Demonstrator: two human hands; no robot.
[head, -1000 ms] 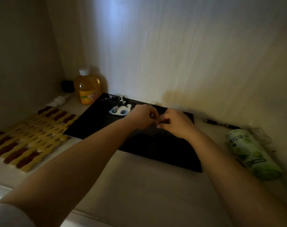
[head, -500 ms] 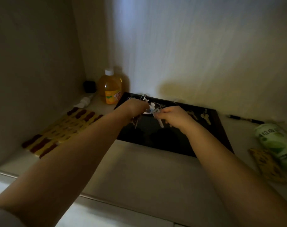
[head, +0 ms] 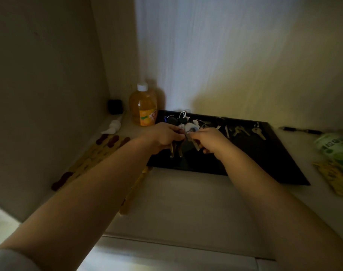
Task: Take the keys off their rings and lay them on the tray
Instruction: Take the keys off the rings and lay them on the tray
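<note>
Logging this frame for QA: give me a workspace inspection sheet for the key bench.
Surface: pale shelf, dim light.
Job's things: black tray; loose keys lying at its far right; pile of fobs and rings at its far left; key bunch held above the tray.
Clutter: orange bottle, slatted mat, green roll, pen.
Grippers: left hand and right hand both pinch the key bunch.
Cables: nothing seen.
Surroundings: plain walls on the back and left.
</note>
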